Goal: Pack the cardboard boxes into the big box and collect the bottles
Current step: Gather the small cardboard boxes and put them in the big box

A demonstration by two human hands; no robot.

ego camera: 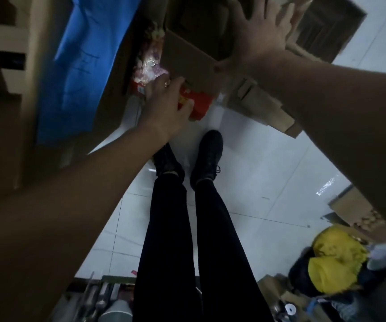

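left hand (166, 101) grasps the red box (200, 106), just near-left of the big box (187, 56); right hand (264, 36) spread flat, released, against its rim.

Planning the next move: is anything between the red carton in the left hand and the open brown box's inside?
Only the box's own near wall. The red carton, gripped by the left hand, lies beside the open brown box; the right hand is spread over its rim.

Dim, blurred view; glare on floor tiles (326, 184); edges perhaps warped.
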